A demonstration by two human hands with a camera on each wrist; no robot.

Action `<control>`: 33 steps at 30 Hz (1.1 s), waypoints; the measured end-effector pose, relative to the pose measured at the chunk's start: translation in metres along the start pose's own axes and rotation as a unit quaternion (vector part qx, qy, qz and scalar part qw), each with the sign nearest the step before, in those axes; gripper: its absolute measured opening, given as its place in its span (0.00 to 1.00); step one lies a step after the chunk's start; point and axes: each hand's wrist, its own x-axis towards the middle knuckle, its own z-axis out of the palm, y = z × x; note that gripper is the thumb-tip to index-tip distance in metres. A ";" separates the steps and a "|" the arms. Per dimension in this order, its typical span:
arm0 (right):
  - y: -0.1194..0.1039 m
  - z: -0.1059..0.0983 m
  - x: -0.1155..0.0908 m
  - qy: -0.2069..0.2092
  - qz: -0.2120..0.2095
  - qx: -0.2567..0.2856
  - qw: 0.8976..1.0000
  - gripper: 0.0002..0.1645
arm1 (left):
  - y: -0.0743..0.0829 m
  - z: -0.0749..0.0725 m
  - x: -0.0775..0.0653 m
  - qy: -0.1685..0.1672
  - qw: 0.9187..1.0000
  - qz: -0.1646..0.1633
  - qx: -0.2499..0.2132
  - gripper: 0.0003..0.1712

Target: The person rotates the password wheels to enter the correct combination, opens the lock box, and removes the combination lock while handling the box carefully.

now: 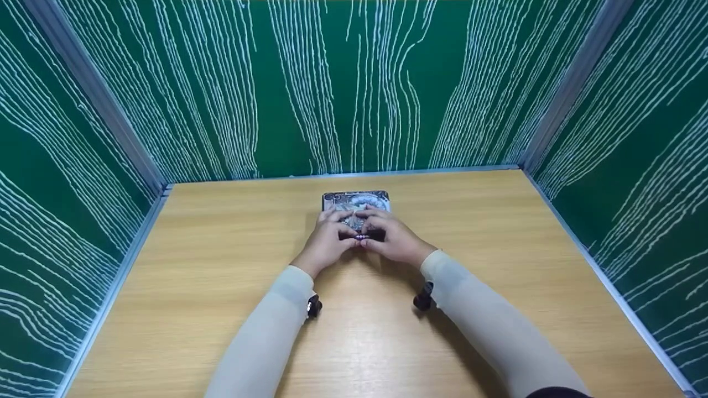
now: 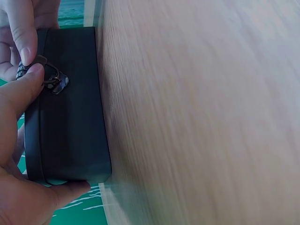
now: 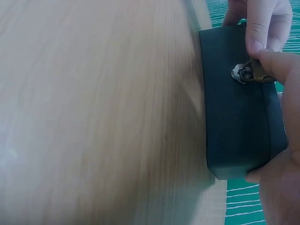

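A small dark box [image 2: 70,126] with a patterned lid [image 1: 369,198] sits on the table, its latch side toward me. A small combination padlock [image 1: 361,237] with a row of dials hangs by its shackle from the metal latch [image 2: 60,83]. My left hand [image 1: 326,242] pinches the padlock from the left, thumb at its edge, other fingers spread over the lid and side. From the right, my right hand [image 1: 397,239] pinches it too, its thumb close to the left one. In the right wrist view the fingertips partly hide the padlock's brass-coloured body [image 3: 260,72].
The wooden table [image 1: 232,254] extends around the box on all sides. Green panels [image 1: 343,88] with white wavy lines enclose it at the back, left and right, joined by grey metal posts [image 1: 575,83]. A small black camera sits on each sleeved wrist.
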 end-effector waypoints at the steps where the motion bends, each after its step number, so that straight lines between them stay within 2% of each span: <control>1: 0.000 0.000 0.000 0.001 -0.002 0.002 1.000 0.09 | 0.000 0.000 0.000 0.000 1.000 0.000 -0.001 0.08; 10: -0.001 0.000 0.000 -0.010 0.017 0.011 1.000 0.06 | -0.002 0.001 0.001 -0.001 1.000 -0.007 -0.003 0.07; 19: -0.003 -0.001 0.000 -0.005 0.014 0.006 1.000 0.13 | -0.002 0.002 0.001 -0.003 1.000 -0.013 0.002 0.07; 27: -0.001 -0.001 0.001 -0.002 -0.010 0.003 1.000 0.07 | -0.002 0.001 0.001 -0.001 1.000 0.004 0.005 0.07; 33: -0.001 -0.001 0.001 -0.005 -0.003 0.002 1.000 0.06 | -0.003 0.002 0.001 -0.001 1.000 0.004 0.002 0.07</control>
